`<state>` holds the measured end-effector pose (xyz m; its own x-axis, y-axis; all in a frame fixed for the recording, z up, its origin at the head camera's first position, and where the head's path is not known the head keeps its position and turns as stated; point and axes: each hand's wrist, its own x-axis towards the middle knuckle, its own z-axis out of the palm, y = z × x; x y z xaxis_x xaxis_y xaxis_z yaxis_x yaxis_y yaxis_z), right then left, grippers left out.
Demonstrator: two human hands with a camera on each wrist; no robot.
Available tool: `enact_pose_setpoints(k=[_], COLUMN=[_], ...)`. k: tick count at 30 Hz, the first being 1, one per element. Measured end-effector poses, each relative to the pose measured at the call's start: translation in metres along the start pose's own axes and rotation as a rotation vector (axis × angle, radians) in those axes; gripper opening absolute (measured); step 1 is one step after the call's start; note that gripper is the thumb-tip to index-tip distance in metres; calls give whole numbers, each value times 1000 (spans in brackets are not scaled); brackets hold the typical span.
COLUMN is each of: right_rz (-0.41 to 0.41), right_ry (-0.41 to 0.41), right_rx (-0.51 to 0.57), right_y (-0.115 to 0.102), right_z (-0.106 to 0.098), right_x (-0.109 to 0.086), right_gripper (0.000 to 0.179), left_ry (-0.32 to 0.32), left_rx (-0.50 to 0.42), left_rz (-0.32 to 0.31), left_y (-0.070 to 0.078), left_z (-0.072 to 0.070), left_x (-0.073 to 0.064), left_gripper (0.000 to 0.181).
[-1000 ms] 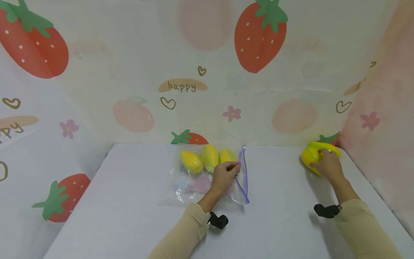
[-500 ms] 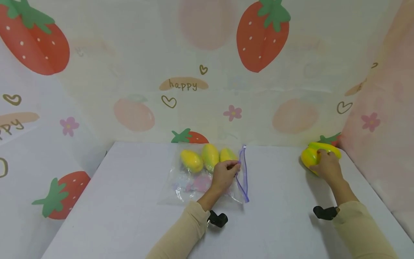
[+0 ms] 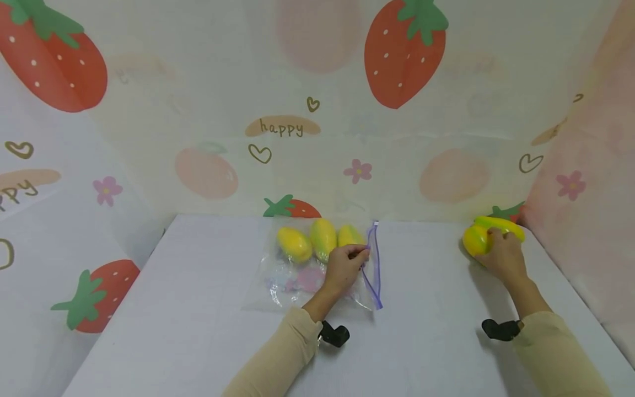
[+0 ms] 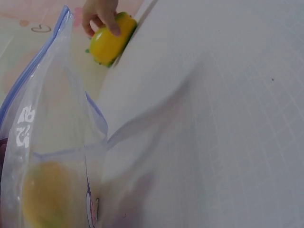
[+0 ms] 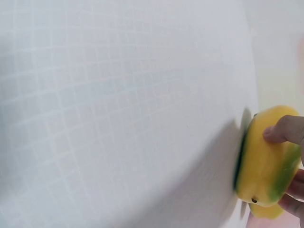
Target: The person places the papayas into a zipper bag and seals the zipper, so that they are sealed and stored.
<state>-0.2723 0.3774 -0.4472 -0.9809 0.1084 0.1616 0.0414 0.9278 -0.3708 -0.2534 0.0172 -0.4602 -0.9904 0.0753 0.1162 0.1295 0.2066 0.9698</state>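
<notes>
A clear zip bag (image 3: 297, 303) with a purple zip edge lies on the table, with three yellow mangoes (image 3: 294, 245) inside. My left hand (image 3: 342, 270) pinches the bag's mouth by the zip; in the left wrist view the bag's mouth (image 4: 95, 111) stands partly raised. At the far right corner my right hand (image 3: 505, 256) grips a yellow and green mango (image 5: 263, 156), thumb on one side and fingers on the other. Behind it lies another long yellow-green fruit (image 3: 503, 225), its kind partly hidden.
The white table (image 3: 198, 353) meets a patterned back wall (image 3: 392, 193) and a pinkish right wall (image 3: 590, 237). Black wrist cameras (image 3: 334, 335) hang at both wrists. Pink and blue prints show on the bag's front.
The head view has shifted slightly. Both hands stay at the same places, the left on the bag's edge and the right on the mango.
</notes>
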Motion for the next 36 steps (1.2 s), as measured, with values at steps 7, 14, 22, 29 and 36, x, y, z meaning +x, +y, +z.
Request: enact_pose_setpoints(k=[7, 14, 22, 29, 36], right_rz=[2, -17, -46, -75, -101], right_ry=[-59, -197, -259, -287, -295], right_rx=[27, 234, 320, 345, 325], right_y=[-6, -18, -37, -49, -58], right_z=[-4, -5, -8, -7, -6], right_x=[-6, -13, -21, -27, -29], right_gripper=[72, 76, 75, 74, 75], left_ry=[3, 7, 8, 8, 11], left_rx=[-7, -17, -34, -34, -42], left_rz=[24, 34, 30, 17, 18], left_y=[-1, 0, 0, 1, 1], left_z=[0, 0, 0, -1, -2], left_x=[0, -2, -2, -3, -3], left_gripper=[21, 21, 24, 24, 24])
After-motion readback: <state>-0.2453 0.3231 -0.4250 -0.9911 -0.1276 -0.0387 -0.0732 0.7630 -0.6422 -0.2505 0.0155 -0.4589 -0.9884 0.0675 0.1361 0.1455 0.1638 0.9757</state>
